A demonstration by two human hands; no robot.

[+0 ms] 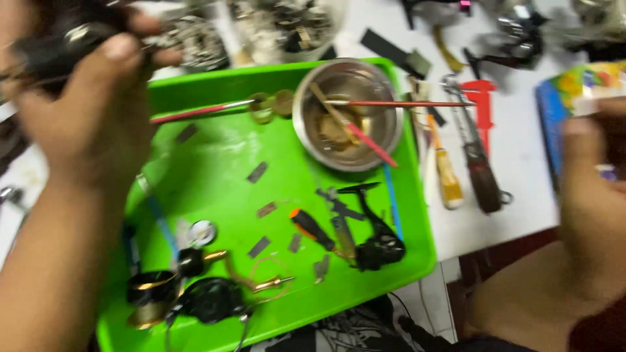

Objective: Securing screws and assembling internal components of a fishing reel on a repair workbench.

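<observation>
Gripping dark part (55, 45), left hand (91, 111) raised

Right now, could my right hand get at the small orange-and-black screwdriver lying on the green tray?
Probably yes. The right hand sits off the green tray by a colourful box, and nothing stands between it and the screwdriver, which lies uncovered beside a black reel body.

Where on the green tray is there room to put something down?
The green tray is bare in its middle, between the left hand and the metal bowl. Its lower edge is crowded with black reel parts and a screwdriver.
</observation>
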